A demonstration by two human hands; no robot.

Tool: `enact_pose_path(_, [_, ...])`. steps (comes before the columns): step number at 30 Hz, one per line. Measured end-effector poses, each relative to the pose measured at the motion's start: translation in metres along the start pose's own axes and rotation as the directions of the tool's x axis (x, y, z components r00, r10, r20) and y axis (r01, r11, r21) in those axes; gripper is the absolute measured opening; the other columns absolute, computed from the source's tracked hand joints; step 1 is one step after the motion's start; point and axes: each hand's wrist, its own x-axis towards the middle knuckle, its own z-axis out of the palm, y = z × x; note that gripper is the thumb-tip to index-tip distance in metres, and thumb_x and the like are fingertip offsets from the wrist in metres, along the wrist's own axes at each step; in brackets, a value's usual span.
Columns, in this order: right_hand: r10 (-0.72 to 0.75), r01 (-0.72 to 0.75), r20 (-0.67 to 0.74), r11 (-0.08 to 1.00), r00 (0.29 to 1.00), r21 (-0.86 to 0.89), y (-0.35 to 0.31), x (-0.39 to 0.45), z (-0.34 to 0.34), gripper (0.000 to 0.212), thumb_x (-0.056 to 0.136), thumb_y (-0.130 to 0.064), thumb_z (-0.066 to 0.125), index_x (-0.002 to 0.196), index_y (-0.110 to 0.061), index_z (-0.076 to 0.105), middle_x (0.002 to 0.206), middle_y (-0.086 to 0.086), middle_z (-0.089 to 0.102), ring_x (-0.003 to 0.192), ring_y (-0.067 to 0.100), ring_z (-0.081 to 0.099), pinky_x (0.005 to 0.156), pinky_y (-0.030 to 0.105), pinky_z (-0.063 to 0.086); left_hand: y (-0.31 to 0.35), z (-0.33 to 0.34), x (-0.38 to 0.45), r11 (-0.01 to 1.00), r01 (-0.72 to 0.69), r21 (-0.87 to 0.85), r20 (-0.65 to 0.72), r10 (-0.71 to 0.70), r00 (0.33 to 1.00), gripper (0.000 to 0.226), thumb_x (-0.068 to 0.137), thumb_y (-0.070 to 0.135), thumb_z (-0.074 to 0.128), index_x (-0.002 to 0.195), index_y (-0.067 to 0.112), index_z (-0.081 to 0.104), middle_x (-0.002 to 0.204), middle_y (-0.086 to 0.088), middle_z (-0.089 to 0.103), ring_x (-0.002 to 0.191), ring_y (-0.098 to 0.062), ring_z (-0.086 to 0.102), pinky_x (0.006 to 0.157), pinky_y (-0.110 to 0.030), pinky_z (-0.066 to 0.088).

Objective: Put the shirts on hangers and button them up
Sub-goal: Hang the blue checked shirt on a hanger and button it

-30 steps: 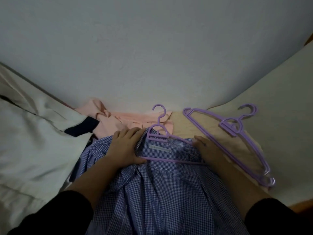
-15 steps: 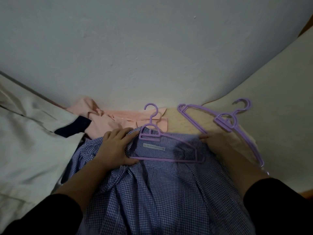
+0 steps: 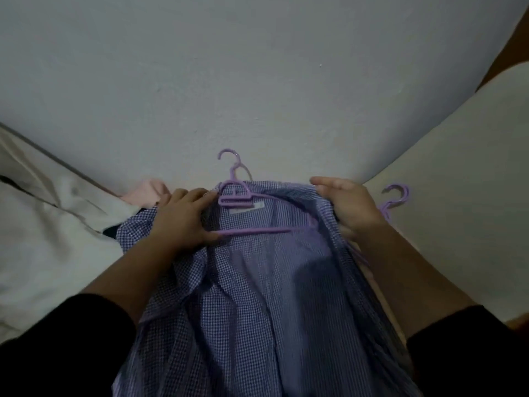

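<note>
The blue gingham shirt [image 3: 257, 296] lies open, inside facing up, on the bed [image 3: 463, 224], its collar toward the wall [image 3: 257, 67] at the far edge and its tail running toward the person. A purple plastic hanger [image 3: 237, 196] sits inside the collar area, hook pointing at the wall, with its lower bar crossing just below the neck label.

The left hand [image 3: 183, 222] rests on the shirt's left shoulder, fingers extended across the fabric and reaching the hanger's neck; it presses rather than grips. The right hand [image 3: 352, 207] holds the right shoulder and front panel, with the fingers curled round a lifted fold of cloth.

Handling notes:
- The shirt is judged light, thin and limp. It offers no stiffness of its own and drapes over whatever supports it.
- The hanger is judged light, rigid and smooth, so fabric is likely to slide off its arms.
- Take hold at the shoulder seams or the collar band, where the cloth is doubled; pulling on a single front panel would likely skew the shirt on the hanger.

A spare purple hanger [image 3: 396, 200] lies just beside the right hand. A pink shirt [image 3: 146, 190] lies bunched near the wall on the left, beside a white pillow [image 3: 43, 224].
</note>
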Motion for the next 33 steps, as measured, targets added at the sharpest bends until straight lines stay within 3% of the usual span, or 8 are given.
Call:
enact_pose_path(4, [0.069,-0.119,0.212,0.965,0.975,0.234,0.02,-0.022,0.039,0.024,0.094,0.004,0.045,0.107,-0.006,0.063,0.086,0.01,0.064,0.071,0.018,0.062,0.066,0.026,0.055,0.028,0.008,0.0,0.997,0.072,-0.023,0.045,-0.071,0.996,0.098,0.07,0.074,0.06,0.149,0.024,0.029,0.154,-0.008,0.028,0.137,-0.029,0.029,0.111,-0.045,0.02])
enact_pose_path(9, [0.21,-0.253,0.208,0.944,0.955,0.209,0.092,-0.047,0.042,0.047,0.095,0.0,0.045,0.14,-0.015,0.039,0.131,0.005,0.051,0.085,0.015,0.066,0.074,0.03,0.049,0.069,0.041,-0.054,0.885,0.383,-0.265,0.022,-0.392,0.92,0.085,0.078,0.05,0.07,0.148,0.023,0.029,0.154,-0.012,0.023,0.139,-0.034,0.025,0.108,-0.05,0.027])
enact_pose_path(13, [0.297,-0.315,0.106,0.909,0.949,0.272,0.136,-0.063,0.028,0.054,0.096,-0.001,0.045,0.146,-0.015,0.029,0.143,0.012,0.042,0.099,0.023,0.06,0.086,0.039,0.046,0.096,0.048,-0.104,0.719,0.582,-0.38,0.063,-0.607,0.792,0.08,0.082,0.037,0.07,0.148,0.018,0.03,0.137,-0.013,0.046,0.123,-0.032,0.045,0.099,-0.048,0.038])
enact_pose_path(15, [0.357,-0.365,0.088,0.871,0.93,0.328,0.147,-0.068,0.028,0.052,0.097,-0.004,0.044,0.146,-0.013,0.028,0.144,0.014,0.04,0.105,0.025,0.056,0.094,0.043,0.044,0.101,0.051,-0.115,0.612,0.607,-0.507,0.094,-0.66,0.745,0.071,0.088,0.024,0.064,0.149,0.018,0.028,0.114,-0.003,0.061,0.098,-0.024,0.059,0.083,-0.041,0.049])
enact_pose_path(18, [0.424,-0.441,0.129,0.823,0.896,0.358,0.154,-0.078,0.038,0.055,0.095,-0.003,0.049,0.145,-0.011,0.028,0.145,0.015,0.038,0.115,0.029,0.051,0.092,0.043,0.041,0.115,0.057,-0.116,0.517,0.591,-0.619,0.157,-0.655,0.739,0.058,0.095,0.016,0.054,0.147,0.02,0.029,0.082,0.014,0.056,0.063,-0.009,0.054,0.054,-0.028,0.044])
enact_pose_path(21, [0.432,-0.449,0.124,0.84,0.893,0.305,0.16,-0.081,0.049,0.055,0.095,-0.002,0.05,0.145,-0.007,0.03,0.139,0.013,0.043,0.11,0.026,0.054,0.088,0.037,0.044,0.124,0.063,-0.109,0.481,0.598,-0.641,0.192,-0.653,0.732,0.052,0.094,0.018,0.055,0.141,0.02,0.035,0.081,0.015,0.055,0.064,-0.006,0.053,0.051,-0.025,0.041])
enact_pose_path(26, [0.362,-0.369,0.076,0.919,0.929,0.14,0.153,-0.054,0.062,0.046,0.097,-0.01,0.049,0.142,-0.005,0.037,0.085,0.006,0.061,0.07,0.018,0.056,0.06,0.03,0.047,0.128,0.071,-0.087,0.577,0.545,-0.609,0.096,-0.629,0.772,0.027,0.085,0.025,0.065,0.097,0.024,0.041,0.09,0.004,0.055,0.081,-0.016,0.055,0.068,-0.032,0.048])
enact_pose_path(33, [0.335,-0.332,-0.023,0.94,0.942,0.08,0.15,-0.026,0.087,0.04,0.095,-0.01,0.055,0.134,-0.005,0.049,0.079,0.004,0.063,0.054,0.015,0.051,0.048,0.028,0.044,0.119,0.084,-0.056,0.644,0.549,-0.533,0.076,-0.61,0.789,0.032,0.081,0.029,0.072,0.087,0.022,0.041,0.081,0.006,0.047,0.079,-0.018,0.051,0.068,-0.037,0.047])
